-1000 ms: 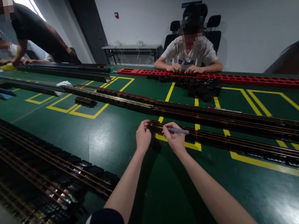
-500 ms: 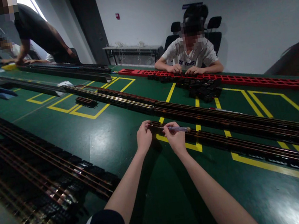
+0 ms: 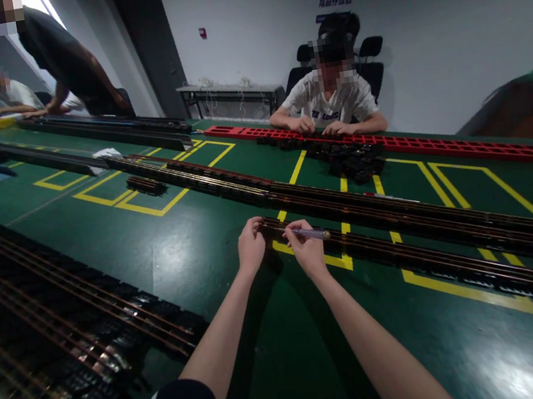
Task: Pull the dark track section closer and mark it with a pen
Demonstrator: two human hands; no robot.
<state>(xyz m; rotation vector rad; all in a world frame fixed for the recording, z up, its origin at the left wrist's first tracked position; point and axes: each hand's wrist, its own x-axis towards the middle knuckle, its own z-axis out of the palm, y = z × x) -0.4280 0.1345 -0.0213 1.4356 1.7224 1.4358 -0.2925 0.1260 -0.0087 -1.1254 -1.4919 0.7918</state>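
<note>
My left hand has its fingers closed around the near-left end of a long black strip with copper-coloured rails. Between the fingers and thumb of my right hand is a slim screwdriver with a clear purplish handle and a brass-coloured end. It lies almost level, its thin shaft pointing left along the strip toward my left fingertips. The tip itself is too small and dark to make out. From my hands, the strip runs away to the right across the green tabletop.
Behind my hands lie longer black railed strips. Several more strips rest at the left, beside a short piece. Across the table, a person works at a red lattice rail with black parts. Other people stand or sit far left.
The whole view has shifted slightly, so most things appear a little further left. Both hands keep their hold, and the screwdriver stays along the strip.
</note>
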